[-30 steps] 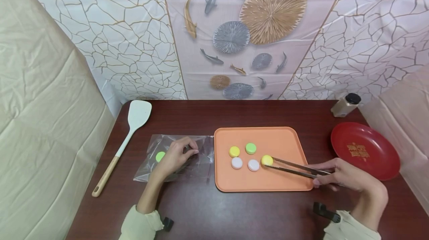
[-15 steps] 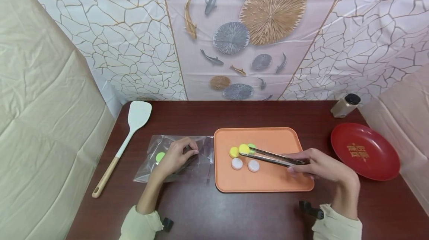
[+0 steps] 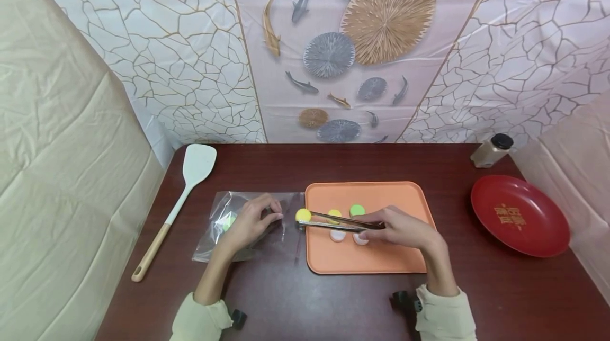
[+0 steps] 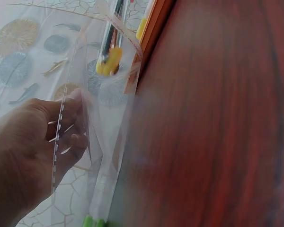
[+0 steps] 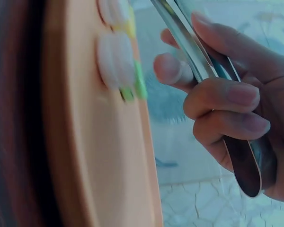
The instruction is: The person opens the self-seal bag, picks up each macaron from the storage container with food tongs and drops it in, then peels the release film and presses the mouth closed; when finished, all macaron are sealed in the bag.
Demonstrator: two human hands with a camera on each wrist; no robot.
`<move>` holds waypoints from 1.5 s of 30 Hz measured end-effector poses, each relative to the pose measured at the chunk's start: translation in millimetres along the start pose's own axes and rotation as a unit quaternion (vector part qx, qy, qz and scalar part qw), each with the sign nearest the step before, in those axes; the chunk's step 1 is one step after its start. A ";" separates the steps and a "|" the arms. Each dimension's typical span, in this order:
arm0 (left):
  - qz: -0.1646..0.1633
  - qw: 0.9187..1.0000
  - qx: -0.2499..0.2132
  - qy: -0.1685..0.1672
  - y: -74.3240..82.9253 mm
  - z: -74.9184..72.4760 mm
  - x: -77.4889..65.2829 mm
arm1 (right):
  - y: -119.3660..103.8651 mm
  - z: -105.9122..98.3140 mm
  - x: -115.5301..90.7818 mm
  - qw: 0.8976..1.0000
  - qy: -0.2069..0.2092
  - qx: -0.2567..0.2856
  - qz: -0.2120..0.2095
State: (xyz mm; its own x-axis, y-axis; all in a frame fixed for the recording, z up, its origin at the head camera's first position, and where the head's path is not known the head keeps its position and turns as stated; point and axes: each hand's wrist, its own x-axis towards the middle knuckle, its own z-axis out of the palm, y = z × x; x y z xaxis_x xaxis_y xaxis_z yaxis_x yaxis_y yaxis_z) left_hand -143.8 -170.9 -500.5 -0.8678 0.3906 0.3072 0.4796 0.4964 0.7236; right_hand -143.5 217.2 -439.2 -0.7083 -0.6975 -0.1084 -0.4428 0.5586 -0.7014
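Note:
My left hand (image 3: pixel 249 224) pinches the upper layer of a clear plastic bag (image 4: pixel 104 184), lifting it near the mouth. Inside the bag lies a green macaron (image 3: pixel 227 223). My right hand (image 3: pixel 402 229) grips metal tongs (image 5: pixel 244 165), whose tips hold a yellow macaron (image 3: pixel 303 216) at the bag's mouth, by the tray's left edge. Below the tongs, on the orange tray (image 3: pixel 381 261), sit another yellow macaron (image 3: pixel 334 214), a green one (image 3: pixel 356 209) and two white macarons (image 3: pixel 337 235), partly covered by the tongs and right hand.
A white spatula (image 3: pixel 197 163) with a wooden handle lies at the left. On the right stand a red plate (image 3: pixel 534 224) and a black-lidded jar (image 3: pixel 491 151) behind it. A patterned cloth hangs along the table's back edge.
My right hand has carried the yellow macaron in the tongs leftward across the tray to the bag's mouth. The left hand has stayed in place on the bag.

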 end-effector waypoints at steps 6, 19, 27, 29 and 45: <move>0.004 1.000 -0.002 0.001 -0.2 -2.0 0.4 | -10.0 17.7 23.5 1.000 -0.018 0.008 -0.010; 0.006 1.000 -0.013 0.006 1.1 -2.8 -1.4 | -32.0 37.4 66.2 0.999 -0.040 -0.017 -0.031; 0.059 0.997 -0.046 0.028 -14.8 1.2 -2.8 | -46.2 35.8 83.0 0.996 -0.048 -0.041 -0.054; 0.065 0.996 -0.049 0.028 -20.1 2.3 -3.9 | -48.5 36.4 87.1 0.996 -0.047 -0.047 -0.065; 0.021 0.998 -0.062 -0.016 -2.1 -4.3 -2.9 | -59.2 56.4 119.9 0.993 -0.054 -0.077 -0.070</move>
State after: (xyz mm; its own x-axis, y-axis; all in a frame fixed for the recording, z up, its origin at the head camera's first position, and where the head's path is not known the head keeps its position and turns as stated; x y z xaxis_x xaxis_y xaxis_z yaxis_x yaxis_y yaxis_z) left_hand -142.8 -176.4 -500.2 -0.8420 0.4337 0.3208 0.4936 0.3794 0.7826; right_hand -171.2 75.1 -450.4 -0.5748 -0.8124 -0.0983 -0.6176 0.5095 -0.5992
